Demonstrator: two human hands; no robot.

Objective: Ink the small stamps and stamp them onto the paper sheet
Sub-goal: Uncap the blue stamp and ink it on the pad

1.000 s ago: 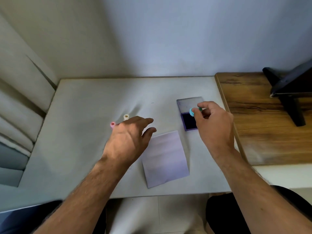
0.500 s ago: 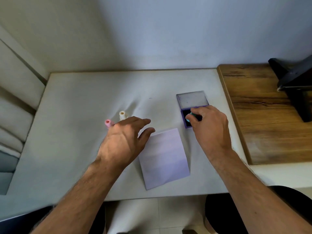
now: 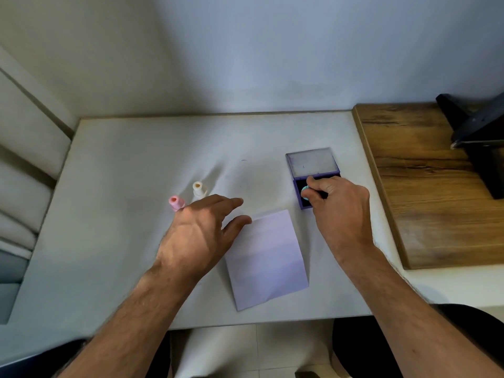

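Teal stamp (image 3: 305, 192) pinched in right hand (image 3: 341, 214) on ink pad (image 3: 305, 203) | left hand (image 3: 201, 236) open, empty, touching paper sheet (image 3: 268, 257)

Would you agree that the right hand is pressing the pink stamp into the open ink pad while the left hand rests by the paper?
Not quite: the stamp in the right hand is teal, not pink. The head view shows the pink stamp standing on the table beside the cream one. The rest holds: ink pad open, left hand by the paper.

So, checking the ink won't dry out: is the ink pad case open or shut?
Open: the ink pad case has its lid flipped back, dark pad exposed.
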